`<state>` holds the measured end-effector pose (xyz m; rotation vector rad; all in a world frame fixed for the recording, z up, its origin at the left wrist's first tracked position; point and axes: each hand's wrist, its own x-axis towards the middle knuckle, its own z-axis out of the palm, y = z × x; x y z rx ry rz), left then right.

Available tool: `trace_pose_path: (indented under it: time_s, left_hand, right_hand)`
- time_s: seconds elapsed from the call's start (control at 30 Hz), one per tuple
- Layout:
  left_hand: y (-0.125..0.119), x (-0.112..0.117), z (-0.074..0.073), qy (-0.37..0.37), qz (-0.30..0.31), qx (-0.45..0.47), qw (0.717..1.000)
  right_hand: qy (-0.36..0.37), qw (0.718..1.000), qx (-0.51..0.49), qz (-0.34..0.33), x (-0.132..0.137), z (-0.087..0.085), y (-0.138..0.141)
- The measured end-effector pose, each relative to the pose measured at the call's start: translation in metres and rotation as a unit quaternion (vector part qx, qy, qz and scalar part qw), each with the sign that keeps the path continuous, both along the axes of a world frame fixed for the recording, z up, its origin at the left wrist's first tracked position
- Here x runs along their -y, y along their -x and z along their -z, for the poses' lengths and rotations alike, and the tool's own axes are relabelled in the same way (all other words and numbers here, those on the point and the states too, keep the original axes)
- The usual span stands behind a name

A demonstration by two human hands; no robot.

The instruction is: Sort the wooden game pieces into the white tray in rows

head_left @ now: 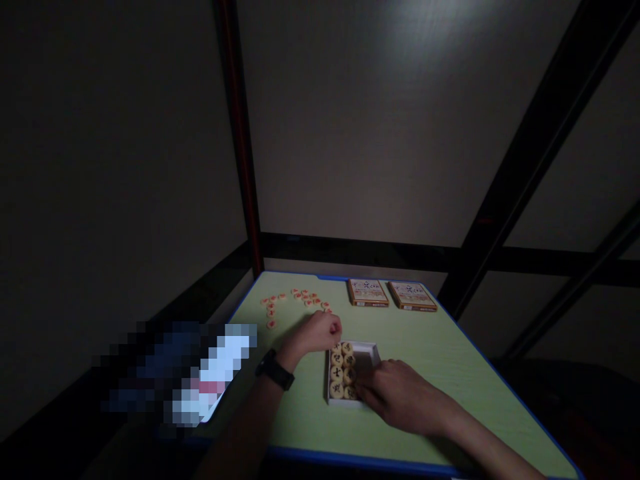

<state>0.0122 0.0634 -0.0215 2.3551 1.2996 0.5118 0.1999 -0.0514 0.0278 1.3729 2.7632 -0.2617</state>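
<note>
A shallow white box (370, 347) lies on the table, with two columns of round wooden Chinese chess pieces (337, 373) with dark characters along its left side. Over the box's far left corner is my left hand (323, 331), its fingers curled closed; whatever they may hold is hidden. My right hand (400, 393) reaches across the box's right side. Its fingers are bent together at the right column of pieces, and the fingertips are partly hidden. Loose Chinese chess pieces with red characters (271, 313) lie scattered beyond my left hand.
Two flat printed boxes (369, 293) lie at the table's far right. The pale green table (440, 360) has a blue edge. A bright, pixelated object (220, 373) is at its left side. Walls with dark beams stand behind.
</note>
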Motion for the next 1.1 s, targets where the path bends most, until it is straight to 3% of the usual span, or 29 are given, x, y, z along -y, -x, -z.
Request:
trace_pose_path:
  time_s: [0.13, 0.23, 0.4, 0.6, 0.8, 1.1]
  left_hand:
    - [-0.001, 0.000, 0.002, -0.004, 0.002, -0.003, 1.000]
    - [-0.001, 0.000, 0.002, -0.006, 0.005, 0.000, 1.000]
    - [0.000, 0.000, 0.000, 0.008, 0.002, -0.011, 1.000]
    - [0.000, -0.001, 0.003, 0.004, -0.001, -0.010, 1.000]
    - [0.000, 0.000, 0.003, 0.009, -0.004, -0.005, 1.000]
    - [-0.002, 0.003, -0.004, 0.007, 0.000, -0.018, 1.000]
  right_hand:
    - [0.003, 0.998, -0.040, 0.038, 0.005, -0.005, -0.003]
    - [0.026, 0.993, -0.117, 0.023, 0.010, -0.003, -0.008]
    - [0.067, 0.954, -0.293, 0.000, 0.010, 0.014, -0.014]
    - [0.041, 0.924, -0.380, 0.008, 0.005, 0.029, -0.013]
    - [0.021, 0.926, -0.371, 0.065, 0.002, 0.034, -0.007]
    - [0.004, 0.977, -0.197, 0.082, 0.011, 0.028, 0.010]
